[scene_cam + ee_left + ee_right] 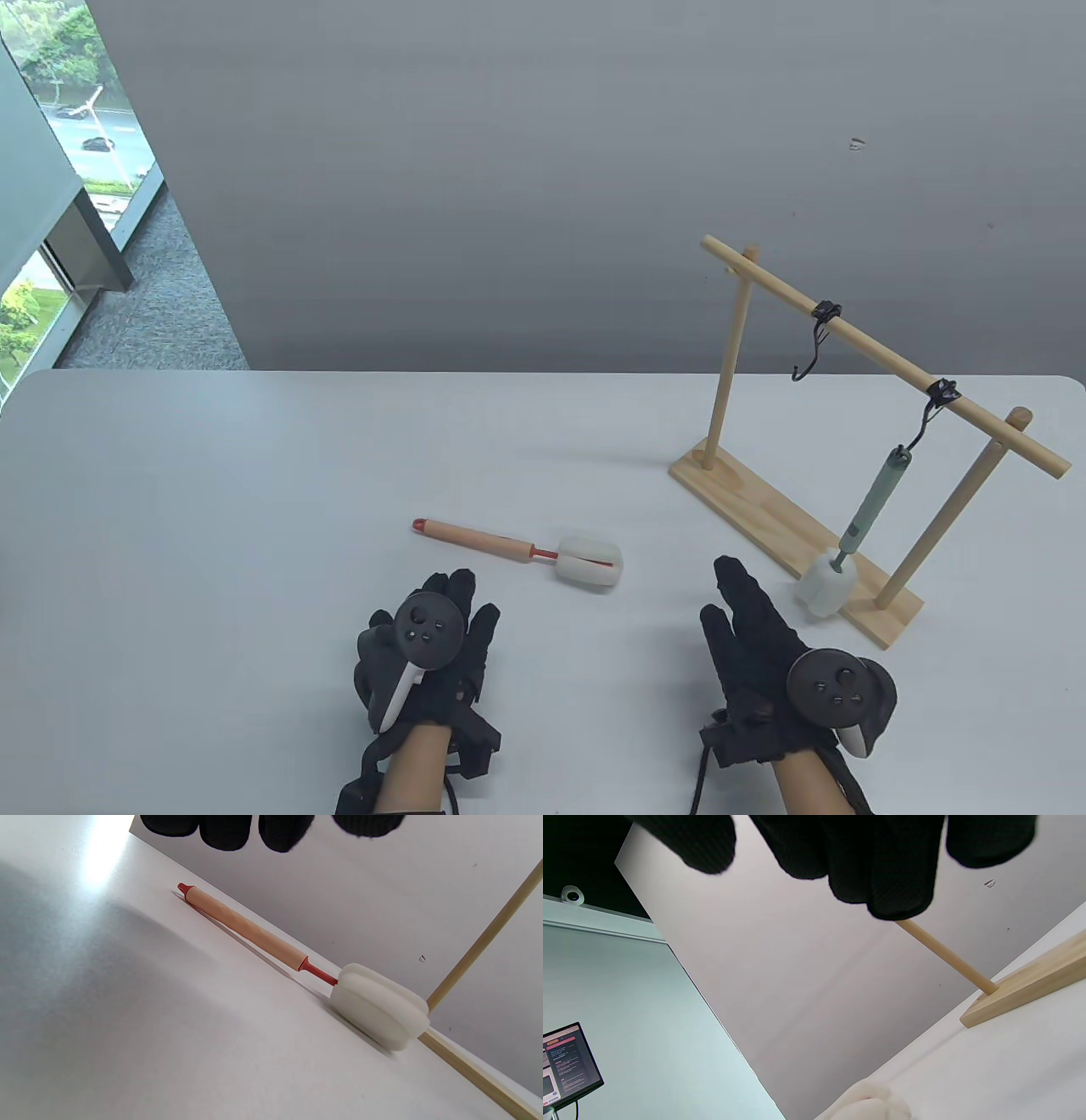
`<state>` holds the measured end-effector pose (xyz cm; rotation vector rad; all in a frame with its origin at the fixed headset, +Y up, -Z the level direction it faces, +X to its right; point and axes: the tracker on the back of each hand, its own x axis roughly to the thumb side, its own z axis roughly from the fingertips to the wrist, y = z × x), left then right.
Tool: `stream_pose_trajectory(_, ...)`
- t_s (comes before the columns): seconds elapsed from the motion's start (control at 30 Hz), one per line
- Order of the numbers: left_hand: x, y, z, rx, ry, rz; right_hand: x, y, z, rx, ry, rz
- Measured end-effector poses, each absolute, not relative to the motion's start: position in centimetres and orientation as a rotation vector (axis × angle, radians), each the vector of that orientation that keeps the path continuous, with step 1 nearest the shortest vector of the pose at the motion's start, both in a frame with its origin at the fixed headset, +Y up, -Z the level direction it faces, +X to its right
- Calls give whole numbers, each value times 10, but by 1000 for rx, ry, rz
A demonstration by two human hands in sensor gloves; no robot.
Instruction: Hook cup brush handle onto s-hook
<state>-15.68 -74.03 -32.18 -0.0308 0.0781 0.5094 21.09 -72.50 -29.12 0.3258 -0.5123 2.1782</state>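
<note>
A cup brush [509, 546] with a tan handle, red tip and white sponge head [590, 570] lies flat on the white table [212, 509]; it also shows in the left wrist view [250, 931]. A wooden rack [882, 356] at the right carries an empty black S-hook [813, 344] and a second S-hook [929, 412] from which a green-handled brush [870, 509] hangs. My left hand [445, 615] lies flat and empty just below the brush handle. My right hand [751, 624] lies flat and empty between the sponge head and the rack base.
The rack's wooden base [764, 518] runs diagonally at the right, close to my right hand; its upright [946, 952] shows in the right wrist view. The hanging brush's white sponge [823, 590] rests near the base. A monitor [568, 1065] stands off the table.
</note>
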Motion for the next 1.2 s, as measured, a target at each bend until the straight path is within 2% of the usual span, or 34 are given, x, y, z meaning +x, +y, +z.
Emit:
stream_pose_trajectory(0.2, -146, -736, -344, -92, 87, 459, 211, -727, -294, 276, -489, 2114)
stream_pose_trajectory(0.33, -133, -737, -370, -198, 109, 486, 207, -725, -293, 262, -487, 2058)
stream_pose_trajectory(0.43, -120, -733, -387, -154, 108, 284, 205, -722, -291, 303, -483, 2074)
stream_pose_trajectory(0.53, -106, -732, -405, -117, 77, -102, 204, -722, -290, 327, -471, 2084)
stream_pose_trajectory(0.6, -101, -736, -416, -203, 18, -222, 204, -722, -290, 329, -467, 2086)
stream_pose_trajectory(0.63, -101, -737, -423, -255, 38, -231, 204, -723, -290, 329, -460, 2088)
stream_pose_trajectory(0.7, -102, -737, -431, -259, 69, -150, 204, -724, -291, 338, -439, 2085)
stream_pose_trajectory(0.87, -110, -736, -453, -342, 81, 262, 203, -726, -292, 346, -410, 2080)
stream_pose_trajectory(0.97, -110, -739, -461, -318, 124, 189, 204, -726, -291, 343, -402, 2072)
stream_pose_trajectory(1.03, -109, -744, -466, -356, 149, 154, 205, -727, -292, 339, -397, 2066)
stream_pose_trajectory(1.13, -107, -754, -473, -467, 145, 245, 207, -729, -292, 334, -405, 2040)
stream_pose_trajectory(1.2, -106, -754, -475, -424, 173, 228, 207, -729, -292, 341, -410, 2026)
